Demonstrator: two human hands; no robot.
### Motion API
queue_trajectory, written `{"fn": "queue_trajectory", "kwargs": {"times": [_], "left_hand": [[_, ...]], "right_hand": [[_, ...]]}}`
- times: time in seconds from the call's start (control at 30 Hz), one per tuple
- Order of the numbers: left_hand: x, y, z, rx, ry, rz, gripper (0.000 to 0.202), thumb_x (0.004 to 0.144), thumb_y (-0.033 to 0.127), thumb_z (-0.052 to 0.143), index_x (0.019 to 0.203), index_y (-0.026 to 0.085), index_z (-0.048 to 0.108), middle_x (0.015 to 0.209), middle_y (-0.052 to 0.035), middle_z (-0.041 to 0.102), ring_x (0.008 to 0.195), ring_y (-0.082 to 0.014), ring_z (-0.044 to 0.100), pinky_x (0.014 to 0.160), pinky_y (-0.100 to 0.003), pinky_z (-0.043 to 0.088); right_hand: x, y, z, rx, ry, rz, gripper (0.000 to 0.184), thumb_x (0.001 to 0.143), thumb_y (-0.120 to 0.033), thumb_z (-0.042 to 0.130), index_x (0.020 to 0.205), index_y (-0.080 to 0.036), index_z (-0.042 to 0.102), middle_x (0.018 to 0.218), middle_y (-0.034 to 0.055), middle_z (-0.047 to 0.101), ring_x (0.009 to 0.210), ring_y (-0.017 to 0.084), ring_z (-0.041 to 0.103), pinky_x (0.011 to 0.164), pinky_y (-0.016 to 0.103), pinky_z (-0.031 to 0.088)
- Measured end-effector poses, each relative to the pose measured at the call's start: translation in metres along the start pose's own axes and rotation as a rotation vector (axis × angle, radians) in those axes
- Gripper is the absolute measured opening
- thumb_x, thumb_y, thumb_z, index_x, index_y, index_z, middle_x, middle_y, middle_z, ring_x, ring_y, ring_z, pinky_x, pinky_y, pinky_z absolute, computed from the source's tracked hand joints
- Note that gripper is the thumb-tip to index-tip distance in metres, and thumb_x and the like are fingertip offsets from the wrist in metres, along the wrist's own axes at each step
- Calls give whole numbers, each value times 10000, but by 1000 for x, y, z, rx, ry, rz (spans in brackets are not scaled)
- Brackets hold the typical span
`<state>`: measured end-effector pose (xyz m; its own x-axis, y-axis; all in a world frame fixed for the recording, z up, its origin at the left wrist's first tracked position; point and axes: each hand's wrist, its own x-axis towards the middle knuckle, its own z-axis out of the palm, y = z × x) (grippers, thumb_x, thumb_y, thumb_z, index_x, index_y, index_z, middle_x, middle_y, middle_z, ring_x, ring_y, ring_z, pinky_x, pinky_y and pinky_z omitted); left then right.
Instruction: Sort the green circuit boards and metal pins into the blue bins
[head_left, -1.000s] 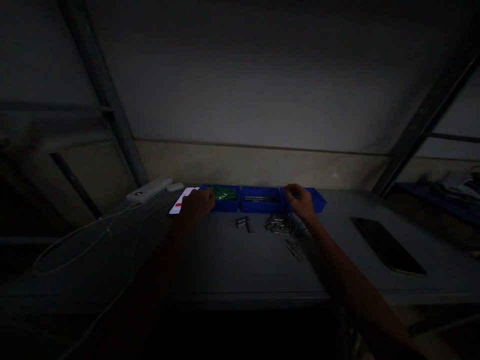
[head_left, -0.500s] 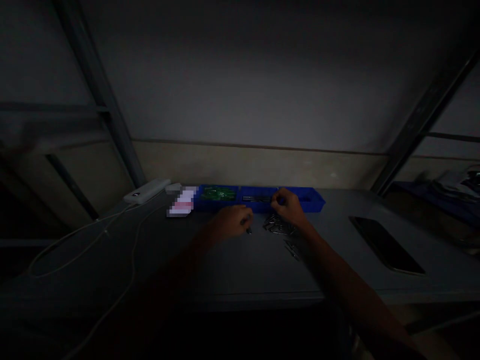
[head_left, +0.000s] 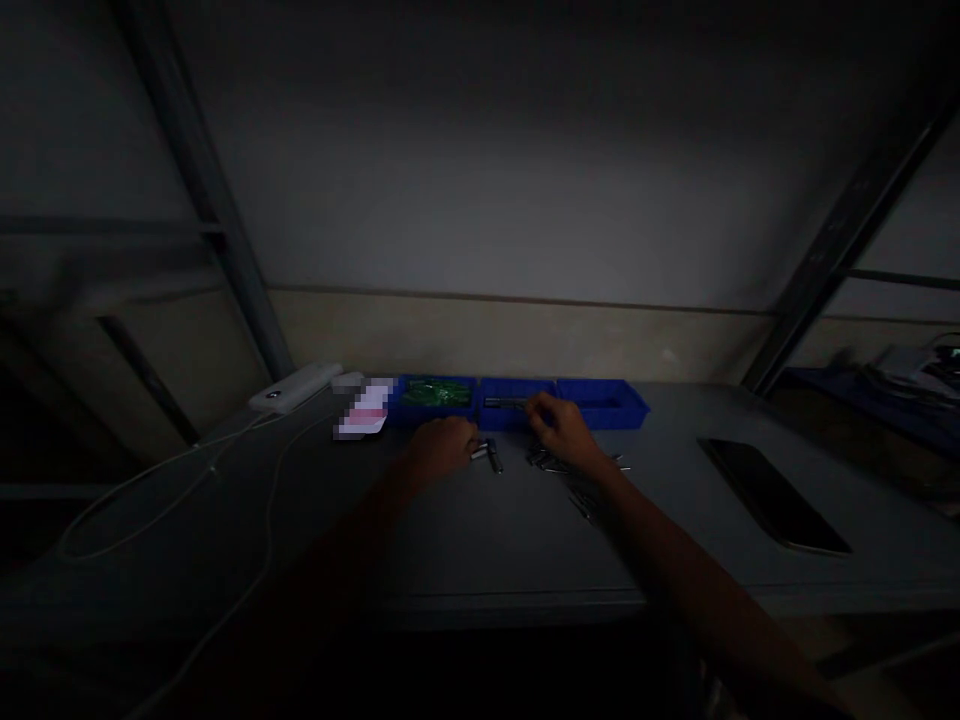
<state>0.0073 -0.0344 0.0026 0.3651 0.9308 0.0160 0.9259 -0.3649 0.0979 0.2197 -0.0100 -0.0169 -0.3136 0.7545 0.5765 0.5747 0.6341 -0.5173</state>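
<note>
My right hand (head_left: 561, 428) is closed in a pinch at the front of the middle blue bin (head_left: 517, 420), its fingertips at the end of slim metal rods (head_left: 504, 402) lying inside. Whatever sits in that pinch is hidden. Fingers curled, my left hand (head_left: 444, 444) is low over the table beside two short shiny metal pieces (head_left: 493, 457); I cannot make out what its fingers hold. Under and around my right hand lies a loose pile of small metal pieces (head_left: 551, 463), with a few more thin ones (head_left: 581, 505) nearer me.
Green packets fill the left blue bin (head_left: 435, 393); another blue bin (head_left: 607, 408) adjoins on the right. A blurred-out phone (head_left: 367, 408), a white power bank (head_left: 296, 388) and a cable (head_left: 270, 500) lie left. A dark phone (head_left: 772, 495) lies right. Metal posts flank the table.
My left hand has drawn back left, exposing two metal pieces on the table. My right hand has shifted slightly left and lower along the middle bin.
</note>
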Motion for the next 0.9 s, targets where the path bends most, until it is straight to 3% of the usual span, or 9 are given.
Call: {"fn": "queue_trajectory", "kwargs": {"times": [0.27,0.53,0.77,0.9], "left_hand": [[0,-5,1,55,44,-7,177,782,269,497,863,200,638,921,-63,661,803,-200,615,660,-269,426],[1,-2,-5,-255,195,102,169,797,274,511,877,176,623,822,-51,669,752,-172,606,638,-261,434],[2,2,-9,-381,228,244,191,847,215,445,856,141,621,856,-62,657,800,-153,597,720,-257,444],[4,-1,-6,-378,188,265,215,866,211,406,816,153,607,824,-39,646,778,-138,586,719,-249,435]], "right_hand": [[-3,-9,9,-18,-71,-1,113,793,-187,494,822,-178,602,684,1,604,604,120,544,583,218,379],[-8,-21,17,-3,-141,-21,301,792,-254,575,1084,-182,558,695,-8,587,615,124,547,580,227,396],[-8,-21,16,-34,-112,-94,264,784,-227,585,1042,-172,579,775,18,613,690,135,563,653,241,419],[-8,-25,14,-7,-103,-129,219,804,-232,565,1016,-181,592,791,23,614,701,136,562,664,243,422]]}}
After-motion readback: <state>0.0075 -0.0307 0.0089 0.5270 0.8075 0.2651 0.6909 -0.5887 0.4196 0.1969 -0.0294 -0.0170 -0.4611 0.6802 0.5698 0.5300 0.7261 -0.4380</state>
